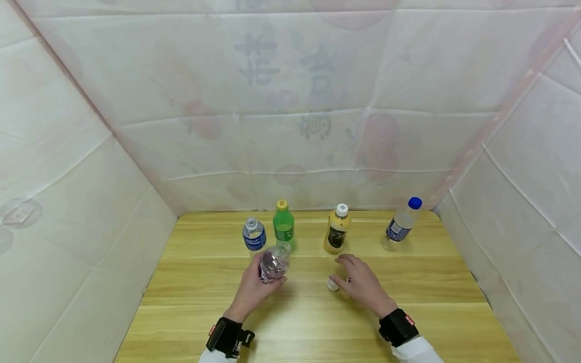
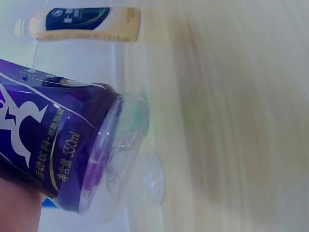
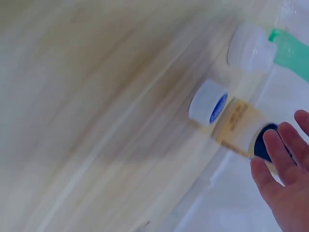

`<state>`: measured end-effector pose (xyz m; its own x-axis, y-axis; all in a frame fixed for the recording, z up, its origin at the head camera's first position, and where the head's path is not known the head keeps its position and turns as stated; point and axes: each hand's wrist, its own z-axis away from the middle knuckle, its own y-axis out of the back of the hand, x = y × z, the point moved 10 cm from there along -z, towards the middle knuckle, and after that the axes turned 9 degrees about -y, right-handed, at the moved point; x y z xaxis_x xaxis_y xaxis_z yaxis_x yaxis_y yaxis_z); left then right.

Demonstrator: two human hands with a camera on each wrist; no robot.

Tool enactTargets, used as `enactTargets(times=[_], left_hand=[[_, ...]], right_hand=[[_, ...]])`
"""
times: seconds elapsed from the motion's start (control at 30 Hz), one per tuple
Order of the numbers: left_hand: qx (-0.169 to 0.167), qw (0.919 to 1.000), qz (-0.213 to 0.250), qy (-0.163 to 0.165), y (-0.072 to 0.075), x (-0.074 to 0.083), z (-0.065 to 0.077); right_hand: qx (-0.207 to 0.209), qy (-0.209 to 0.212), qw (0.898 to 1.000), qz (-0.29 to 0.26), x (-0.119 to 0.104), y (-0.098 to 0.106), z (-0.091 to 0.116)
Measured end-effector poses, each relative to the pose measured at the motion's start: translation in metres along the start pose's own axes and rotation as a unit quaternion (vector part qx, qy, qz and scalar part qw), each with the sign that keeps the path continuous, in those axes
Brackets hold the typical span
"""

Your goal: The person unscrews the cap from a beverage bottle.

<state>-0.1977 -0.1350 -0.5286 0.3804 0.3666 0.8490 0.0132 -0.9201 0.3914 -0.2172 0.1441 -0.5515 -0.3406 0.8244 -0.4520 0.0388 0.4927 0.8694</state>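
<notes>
My left hand [image 1: 254, 290] grips a clear plastic bottle [image 1: 275, 263] with a purple label, tilted, its uncapped mouth pointing up and away. In the left wrist view the bottle's purple label [image 2: 53, 135] fills the left side. A white bottle cap [image 1: 332, 285] with a blue mark stands on the wooden table right of that bottle. Close over the cap is my right hand [image 1: 360, 286], thumb nearest to it in the head view. The right wrist view shows the fingers [image 3: 276, 150] spread and loosely extended, apart from the cap [image 3: 207, 102].
Along the table's back stand a clear bottle with a blue label [image 1: 254, 239], a green bottle with a yellow cap [image 1: 283, 224], a yellow drink bottle with a white cap [image 1: 338, 232] and a tilted clear bottle with a blue cap [image 1: 401, 224]. White cloth walls [image 1: 290, 126] enclose the table.
</notes>
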Motion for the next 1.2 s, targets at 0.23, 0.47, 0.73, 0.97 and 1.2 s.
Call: enactTargets(times=[0.23, 0.47, 0.73, 0.97, 1.2], left_hand=[[0.051, 0.9986, -0.011, -0.008, 0.033, 0.005, -0.002], [0.097, 0.9951, 0.012, 0.018, 0.067, -0.003, -0.002], [0.134, 0.9887, 0.038, 0.054, 0.093, -0.019, 0.0], [0.171, 0.9824, 0.048, 0.057, 0.114, -0.029, -0.001], [0.198, 0.9745, 0.064, 0.083, 0.126, -0.05, -0.002]], right_hand=[[0.017, -0.041, 0.998, -0.036, 0.018, 0.015, 0.005], [0.034, -0.066, 0.996, -0.052, 0.024, 0.027, 0.009], [0.042, -0.074, 0.995, -0.06, 0.027, 0.033, 0.011], [0.048, -0.072, 0.995, -0.054, 0.028, 0.033, 0.011], [0.054, -0.069, 0.995, -0.05, 0.027, 0.033, 0.012]])
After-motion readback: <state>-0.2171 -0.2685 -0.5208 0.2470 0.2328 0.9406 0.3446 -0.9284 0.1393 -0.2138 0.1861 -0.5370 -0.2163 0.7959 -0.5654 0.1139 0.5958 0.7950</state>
